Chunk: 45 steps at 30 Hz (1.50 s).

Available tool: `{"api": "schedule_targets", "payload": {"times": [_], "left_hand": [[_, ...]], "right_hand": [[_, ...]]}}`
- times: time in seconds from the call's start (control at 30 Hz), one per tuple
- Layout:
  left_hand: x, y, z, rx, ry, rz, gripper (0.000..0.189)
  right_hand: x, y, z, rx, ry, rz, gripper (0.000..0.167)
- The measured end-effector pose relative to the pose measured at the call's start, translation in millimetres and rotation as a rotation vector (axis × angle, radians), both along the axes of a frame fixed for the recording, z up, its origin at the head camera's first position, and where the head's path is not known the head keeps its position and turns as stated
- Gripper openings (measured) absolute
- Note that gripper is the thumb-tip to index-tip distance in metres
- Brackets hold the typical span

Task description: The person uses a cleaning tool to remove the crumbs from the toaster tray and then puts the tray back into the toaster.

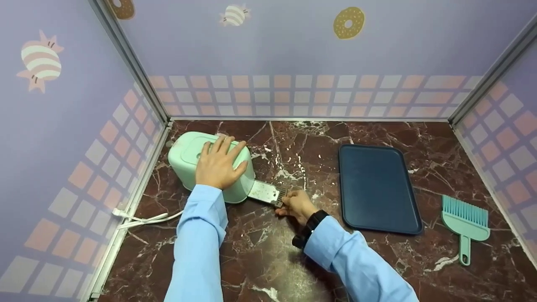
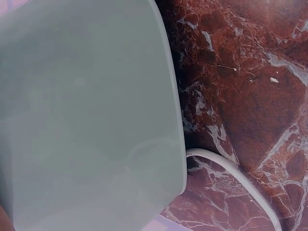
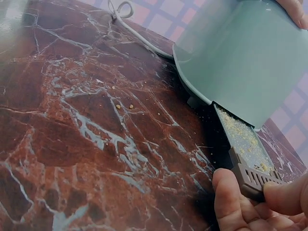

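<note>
A mint-green toaster (image 1: 186, 153) with a covered top stands at the left of the marble surface. My left hand (image 1: 219, 165) lies flat across its top, fingers spread. Partway out of the toaster's right end comes a metal crumb tray (image 1: 262, 191) with a brown slotted handle (image 3: 250, 180). My right hand (image 1: 298, 204) pinches that handle between thumb and fingers. Yellowish crumbs (image 3: 236, 126) cover the tray in the right wrist view. The toaster's smooth side (image 2: 91, 101) fills most of the left wrist view.
A dark blue rectangular tray (image 1: 375, 188) lies right of my right hand. Farther right is a mint-green brush and dustpan (image 1: 465, 226). The toaster's white cord (image 1: 155, 219) runs to the left wall. Several crumbs (image 3: 125, 106) dot the marble. Patterned panels enclose the surface.
</note>
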<state>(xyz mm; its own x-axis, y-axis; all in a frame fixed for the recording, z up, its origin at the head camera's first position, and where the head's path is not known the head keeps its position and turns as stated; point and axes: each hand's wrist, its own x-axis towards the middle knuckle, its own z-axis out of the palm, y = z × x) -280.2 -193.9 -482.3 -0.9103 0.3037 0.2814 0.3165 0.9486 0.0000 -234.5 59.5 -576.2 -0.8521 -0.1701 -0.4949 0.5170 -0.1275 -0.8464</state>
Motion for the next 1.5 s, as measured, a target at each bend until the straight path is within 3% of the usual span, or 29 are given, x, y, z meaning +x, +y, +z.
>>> {"api": "schedule_targets", "payload": {"times": [0.17, 0.3, 0.7, 1.0, 1.5], "left_hand": [[-0.4, 0.6, 0.3, -0.007, -0.011, 0.004, 0.063], [-0.6, 0.7, -0.1, -0.002, -0.013, 0.001, 0.063], [0.0, -1.3, -1.8, 0.016, 0.029, -0.011, 0.060], [-0.6, 0.3, 0.8, 0.001, -0.007, -0.002, 0.062], [-0.3, -0.5, -0.4, 0.004, -0.013, -0.001, 0.063]], "right_hand": [[1.1, 3, -0.1, -0.014, -0.017, -0.013, 0.002], [2.0, 6, -0.6, -0.033, -0.034, -0.034, 0.015], [4.8, 12, 0.5, -0.004, -0.029, -0.008, 0.024], [8.1, 22, 1.3, -0.025, -0.022, -0.021, 0.002], [14.1, 39, -0.3, -0.023, -0.011, -0.015, 0.006]]}}
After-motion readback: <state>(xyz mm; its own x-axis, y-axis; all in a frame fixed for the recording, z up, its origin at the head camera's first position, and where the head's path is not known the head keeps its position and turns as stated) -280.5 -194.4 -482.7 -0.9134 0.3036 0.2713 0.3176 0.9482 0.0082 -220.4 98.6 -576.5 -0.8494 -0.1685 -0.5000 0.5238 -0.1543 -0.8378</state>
